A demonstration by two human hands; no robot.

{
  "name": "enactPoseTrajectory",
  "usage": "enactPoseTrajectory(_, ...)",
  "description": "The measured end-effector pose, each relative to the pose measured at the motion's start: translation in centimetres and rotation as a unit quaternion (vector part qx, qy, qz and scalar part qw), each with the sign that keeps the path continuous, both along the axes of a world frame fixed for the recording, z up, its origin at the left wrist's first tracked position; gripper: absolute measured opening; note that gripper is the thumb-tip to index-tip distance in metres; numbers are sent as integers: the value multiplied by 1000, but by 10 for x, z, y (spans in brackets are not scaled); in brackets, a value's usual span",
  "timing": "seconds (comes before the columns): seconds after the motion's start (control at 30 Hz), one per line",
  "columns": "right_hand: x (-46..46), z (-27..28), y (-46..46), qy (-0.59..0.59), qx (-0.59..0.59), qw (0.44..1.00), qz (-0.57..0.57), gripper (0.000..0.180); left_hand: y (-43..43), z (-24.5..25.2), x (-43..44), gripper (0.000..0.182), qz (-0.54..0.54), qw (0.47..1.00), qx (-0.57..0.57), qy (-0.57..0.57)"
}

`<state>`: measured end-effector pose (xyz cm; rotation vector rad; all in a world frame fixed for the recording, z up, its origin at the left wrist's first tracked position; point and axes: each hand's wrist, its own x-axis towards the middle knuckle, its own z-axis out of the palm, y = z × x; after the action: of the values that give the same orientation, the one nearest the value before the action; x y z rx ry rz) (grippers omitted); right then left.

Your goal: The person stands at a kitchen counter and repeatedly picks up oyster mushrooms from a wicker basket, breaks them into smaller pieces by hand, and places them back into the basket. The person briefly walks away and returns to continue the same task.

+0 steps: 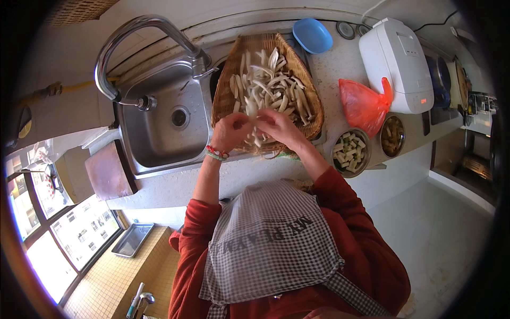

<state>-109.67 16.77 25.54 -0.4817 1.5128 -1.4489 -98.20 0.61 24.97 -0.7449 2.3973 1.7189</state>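
Note:
A wicker basket [223, 87] holds a heap of pale mushroom strips [275, 85], some long and some split. Over its near end, my left hand [234, 129] and my right hand [279, 127] meet with fingertips pinched on one pale mushroom piece [252, 107]. That piece is blurred, so I cannot tell whether it is whole or torn. Below my fingers more pale strips [257, 139] show near the basket's front rim. Beaded bracelets [217, 153] circle my left wrist.
Left of the basket lies a steel sink [159, 135] under a curved faucet [147, 20]. On the right are a blue plastic basin [312, 36], a red plastic bag [364, 105], a white rice cooker [398, 63], a bowl of cut pale-green pieces [350, 153] and a bowl of brownish food [392, 135].

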Motion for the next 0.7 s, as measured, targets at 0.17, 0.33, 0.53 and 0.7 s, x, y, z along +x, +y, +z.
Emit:
enactPoseTrajectory(0.17, 0, 11, -4, -10, 20, 1000, 0, 19, 12, 14, -3, 23, 29, 998, 28, 53)
enactPoseTrajectory(0.33, -11, 11, 0, -15, -15, 1000, -12, 17, 20, 21, -15, 22, 36, 996, -31, 74)
enactPoseTrajectory(0.53, -25, -3, -11, 119, 39, 992, -12, 21, 18, 4, -34, 20, 34, 994, -80, 64)
enactPoseTrajectory(0.7, -53, -12, -19, -4, 17, 998, -55, 12, -16, -9, -48, 18, 141, 990, -23, -3)
